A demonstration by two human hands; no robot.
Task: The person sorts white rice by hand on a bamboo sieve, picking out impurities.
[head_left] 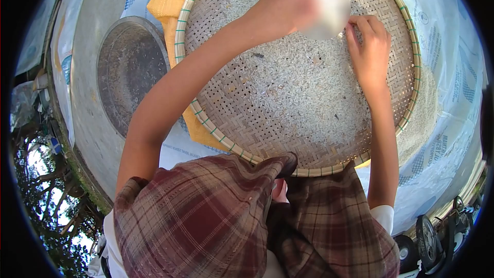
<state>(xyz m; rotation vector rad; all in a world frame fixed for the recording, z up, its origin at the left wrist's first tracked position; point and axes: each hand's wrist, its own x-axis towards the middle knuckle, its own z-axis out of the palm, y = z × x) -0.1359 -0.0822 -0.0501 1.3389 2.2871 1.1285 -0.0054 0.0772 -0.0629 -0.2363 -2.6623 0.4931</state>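
Note:
A round woven bamboo tray (226,92) with a green-stitched rim holds a spread layer of pale, rice-like grains (309,87), with a few dark flecks among them. Over the far part of the tray reaches my left hand (289,9); a round, whitish blur covers its fingers and whatever they touch. To the right of that blur, my right hand (371,46) is low over the grains, its fingers bent and thumb tip close to the index fingertip. What this pinch holds, if anything, I cannot tell.
A dark metal basin (123,56) with stray grains stands left of the tray. A yellow sack (200,128) shows under the tray's left side. Blue-printed white sheeting (453,118) covers the ground, with a heap of grain (424,105) at right. Wheels (426,239) appear lower right.

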